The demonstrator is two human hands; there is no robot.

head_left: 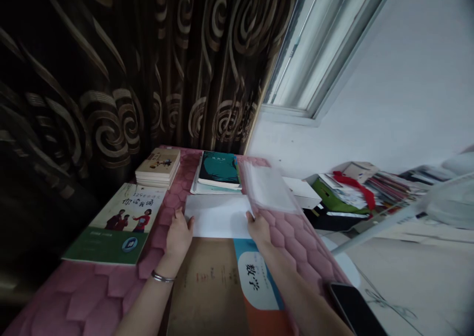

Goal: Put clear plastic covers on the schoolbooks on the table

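Observation:
Both my hands grip a white sheet of paper [218,216] by its opposite side edges. My left hand [179,233] is closed on the left edge, thumb on top, with a metal bracelet at the wrist. My right hand [259,231] is closed on the right edge. Nearer to me lies a brown cover [207,286], next to or overlapping a maths textbook [259,279] in blue, white and orange; I cannot tell whether they are one book. Just beyond the paper, a teal book [219,168] tops a small pile. Clear plastic sleeves [272,185] lie right of it.
The table has a pink, hexagon-patterned cover [92,296]. At left are a green-and-white book [118,222] and a small book stack [157,168]. A phone [355,309] lies at the right edge. A dark curtain [185,69] hangs behind; papers and a green folder [333,195] sit beyond.

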